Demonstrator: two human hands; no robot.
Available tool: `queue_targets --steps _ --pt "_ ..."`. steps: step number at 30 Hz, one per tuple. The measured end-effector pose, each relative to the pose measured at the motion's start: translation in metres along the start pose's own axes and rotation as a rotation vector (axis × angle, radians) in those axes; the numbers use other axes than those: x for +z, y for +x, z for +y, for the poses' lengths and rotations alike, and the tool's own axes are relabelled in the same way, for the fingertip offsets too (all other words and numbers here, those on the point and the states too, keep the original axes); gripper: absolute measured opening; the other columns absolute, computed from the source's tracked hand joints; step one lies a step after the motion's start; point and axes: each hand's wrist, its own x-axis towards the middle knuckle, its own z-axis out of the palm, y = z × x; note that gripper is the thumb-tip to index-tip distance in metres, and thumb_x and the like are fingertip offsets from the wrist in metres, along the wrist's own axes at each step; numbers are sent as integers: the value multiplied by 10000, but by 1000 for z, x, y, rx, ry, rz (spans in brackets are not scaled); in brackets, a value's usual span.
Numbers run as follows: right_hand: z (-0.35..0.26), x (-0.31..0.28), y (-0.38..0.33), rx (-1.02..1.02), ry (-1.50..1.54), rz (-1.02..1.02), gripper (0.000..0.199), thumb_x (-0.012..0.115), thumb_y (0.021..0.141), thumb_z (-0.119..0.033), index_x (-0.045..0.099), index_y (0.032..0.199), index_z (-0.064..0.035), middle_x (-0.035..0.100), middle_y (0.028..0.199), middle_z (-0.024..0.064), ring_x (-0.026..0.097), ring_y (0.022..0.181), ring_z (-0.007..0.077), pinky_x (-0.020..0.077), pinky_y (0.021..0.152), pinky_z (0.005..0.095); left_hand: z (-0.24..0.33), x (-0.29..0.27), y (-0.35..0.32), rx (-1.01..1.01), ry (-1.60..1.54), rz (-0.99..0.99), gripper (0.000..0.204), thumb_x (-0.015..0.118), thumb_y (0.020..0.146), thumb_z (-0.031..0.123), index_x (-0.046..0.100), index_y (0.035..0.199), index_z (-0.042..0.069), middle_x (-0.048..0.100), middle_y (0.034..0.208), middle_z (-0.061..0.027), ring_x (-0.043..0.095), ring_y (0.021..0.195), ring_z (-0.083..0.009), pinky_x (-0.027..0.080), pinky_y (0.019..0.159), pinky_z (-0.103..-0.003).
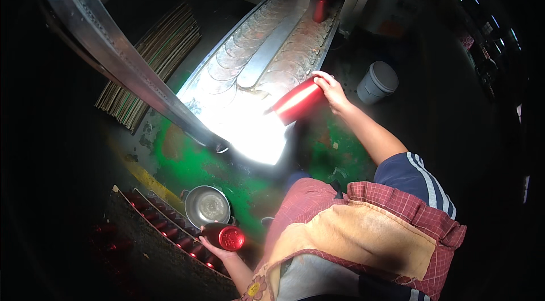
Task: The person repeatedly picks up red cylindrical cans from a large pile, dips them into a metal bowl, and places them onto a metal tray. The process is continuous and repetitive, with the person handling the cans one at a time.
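Observation:
My right hand point(332, 92) is wrapped round one end of a shiny red metal bottle point(300, 101). The bottle is tilted in the strong light over the near end of a conveyor point(256, 61). Lower left, a second red bottle point(218, 235) lies in my left hand point(218, 251), its round base turned up and to the right. That hand is beside a box point(162, 261) holding several red bottles point(169, 231) in rows. Farther along the conveyor, another red bottle point(320, 10) stands upright before a dark opening. Glare washes out the conveyor's near end.
A metal pot point(193, 205) sits on the green floor point(244, 187) next to the box. A long metal beam point(136, 68) slants across the left, over a stack of flat sheets point(153, 57). Right of the conveyor stands a white lidded bucket point(372, 88).

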Motion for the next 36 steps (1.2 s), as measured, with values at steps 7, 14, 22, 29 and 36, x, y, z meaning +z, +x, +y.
queue_targets --steps 7,14,22,29,36 --pt "-14 -41 273 -424 -700 195 410 746 797 -287 668 1197 -327 486 1336 158 470 1230 370 431 1048 419 -123 327 58 185 389 -333 546 634 954 296 431 1382 24 588 1294 -186 589 1161 -270 488 1009 -435" --pt "19 -63 424 -310 -747 2 486 742 779 -256 651 1242 -370 396 1438 210 411 1270 446 416 1065 463 -343 619 141 842 1380 -768 412 813 760 159 718 1161 177 539 1356 -148 540 1161 -327 437 1008 -392" --pt "28 -99 420 -655 -401 171 434 703 830 -82 692 1236 -235 437 1419 181 472 1268 339 424 1045 414 -446 671 183 879 1552 -853 435 810 736 142 739 1155 235 476 1447 -161 471 1257 -375 410 1044 -428" --pt "25 -103 225 -574 106 121 277 562 796 157 694 955 -27 568 980 59 571 756 123 474 666 228 -323 522 103 385 1011 -868 196 706 877 27 739 1071 41 695 1099 -77 651 1004 -157 524 850 -280" --pt "9 67 -70 -655 138 -435 277 546 706 135 690 877 -29 562 850 48 526 713 134 427 643 244 -114 218 -40 81 967 -328 171 661 937 89 715 1077 7 713 981 -54 664 858 -116 528 734 -236"
